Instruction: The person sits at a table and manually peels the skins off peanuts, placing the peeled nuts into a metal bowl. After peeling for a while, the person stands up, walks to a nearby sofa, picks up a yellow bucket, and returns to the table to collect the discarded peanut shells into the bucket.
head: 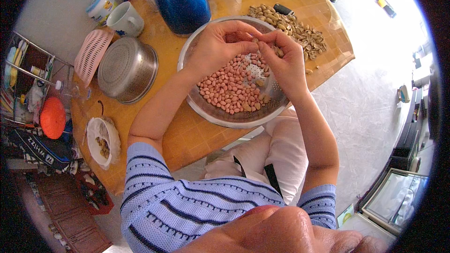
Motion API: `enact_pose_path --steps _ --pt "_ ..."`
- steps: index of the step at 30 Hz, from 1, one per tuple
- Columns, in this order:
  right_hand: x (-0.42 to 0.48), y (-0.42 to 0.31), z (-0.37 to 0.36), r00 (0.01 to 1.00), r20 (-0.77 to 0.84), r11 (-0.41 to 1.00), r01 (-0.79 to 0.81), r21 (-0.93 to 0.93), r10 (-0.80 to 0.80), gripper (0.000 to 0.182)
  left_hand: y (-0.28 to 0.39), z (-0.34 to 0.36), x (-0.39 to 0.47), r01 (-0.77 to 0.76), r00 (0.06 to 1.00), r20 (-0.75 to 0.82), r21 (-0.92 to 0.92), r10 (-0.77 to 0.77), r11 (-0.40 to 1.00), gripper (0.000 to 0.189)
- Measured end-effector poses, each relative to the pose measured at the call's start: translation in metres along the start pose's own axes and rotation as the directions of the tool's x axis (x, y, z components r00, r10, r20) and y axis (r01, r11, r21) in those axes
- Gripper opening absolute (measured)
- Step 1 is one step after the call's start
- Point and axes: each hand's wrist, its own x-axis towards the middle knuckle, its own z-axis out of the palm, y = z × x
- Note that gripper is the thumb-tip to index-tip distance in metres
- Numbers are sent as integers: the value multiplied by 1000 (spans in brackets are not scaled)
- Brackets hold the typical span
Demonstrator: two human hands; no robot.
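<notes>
A metal colander (232, 122) stands at the table's edge before me, with many shelled pink-skinned peanuts (225, 86) and several unshelled pods (247, 106) in it. Over its far side, the fingertips of my left hand (221, 44) and my right hand (286, 61) meet around a small peanut pod (255, 40). My fingers partly cover that pod. More pods (278, 51) show in the curl of my right hand. Just beyond the colander spreads a heap of peanut shells (306, 38).
A tall blue vessel (181, 3) rises behind the colander. To the left are an upturned metal pot (123, 66), a pink plastic basket (93, 52), a mug (125, 19) and a lined white bowl (92, 144) with scraps. A black object (283, 9) lies on the shells.
</notes>
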Motion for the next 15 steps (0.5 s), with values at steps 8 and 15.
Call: enact_pose_path --steps 8,15 --pt "3 13 5 996 -64 996 65 -60 -69 11 1 5 -6 -2 999 -35 12 2 1000 13" --pt "9 10 5 986 -155 997 61 -49 -68 8 0 2 1 89 995 -22 -161 -93 983 18"
